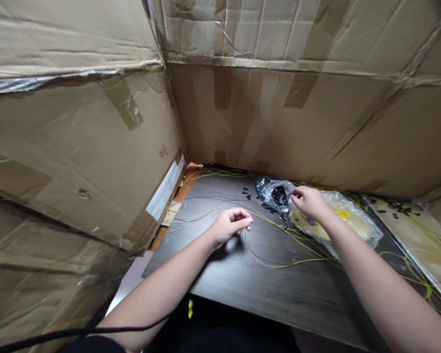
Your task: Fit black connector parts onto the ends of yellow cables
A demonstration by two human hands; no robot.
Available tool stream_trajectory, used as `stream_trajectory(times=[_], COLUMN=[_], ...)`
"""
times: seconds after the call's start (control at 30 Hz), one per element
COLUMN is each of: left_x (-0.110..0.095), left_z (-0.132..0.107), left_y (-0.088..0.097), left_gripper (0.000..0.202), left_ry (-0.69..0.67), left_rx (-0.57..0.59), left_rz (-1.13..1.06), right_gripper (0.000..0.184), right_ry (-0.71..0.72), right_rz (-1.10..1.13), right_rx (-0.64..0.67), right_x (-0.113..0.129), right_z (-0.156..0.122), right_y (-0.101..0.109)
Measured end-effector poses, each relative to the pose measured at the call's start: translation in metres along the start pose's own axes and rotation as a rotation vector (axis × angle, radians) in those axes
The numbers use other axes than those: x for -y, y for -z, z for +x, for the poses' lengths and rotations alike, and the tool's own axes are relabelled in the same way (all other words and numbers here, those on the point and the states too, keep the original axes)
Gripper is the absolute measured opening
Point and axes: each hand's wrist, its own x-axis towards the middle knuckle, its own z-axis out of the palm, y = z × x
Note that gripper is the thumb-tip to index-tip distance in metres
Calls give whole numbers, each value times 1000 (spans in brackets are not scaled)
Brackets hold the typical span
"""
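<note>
The left hand rests curled on the dark desk, its fingers pinched on a thin yellow wire that loops across the desk. The right hand reaches forward, fingers narrowed at the mouth of a clear bag of small black parts (whether it grips one is hard to make out). Cardboard walls surround the desk.

Thin yellow wire — looped loosely across dark desk.

right hand fingertips: hidden in plastic bag | small black parts: too small to tell | forearms: cut off below
</note>
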Motion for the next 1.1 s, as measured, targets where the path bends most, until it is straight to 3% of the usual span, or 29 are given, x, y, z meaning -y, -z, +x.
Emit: stream_trajectory(times=[0.17,0.3,0.4,0.5,0.73,0.83,0.93,1.1], left_x=[0,1,1,1,2,2,3,5], left_z=[0,1,1,1,2,2,0,-2], left_y=[-1,0,0,1,3,3,3,3], left_gripper=[41,42,42,41,43,43,42,44], left_ry=[33,10,10,19,10,24,75,154], left_rx=[5,6,14,18,0,13,101,271], left_rz=[27,24,17,12,-1,48,115,148], right_gripper=[14,6,17,12,22,19,23,26], right_ry=[-115,-163,-161,-148,-115,-134,-134,195], right_rz=[-52,-60,-40,-25,-57,-109,-151,14], right_rx=[111,247,262,247,168,126,38,-87], right_x=[-42,-62,-63,-59,-56,-47,-24,30], right_z=[-17,-36,-48,-52,-52,-54,-51,-24], right_y=[13,5,-7,-14,-14,-8,0,6])
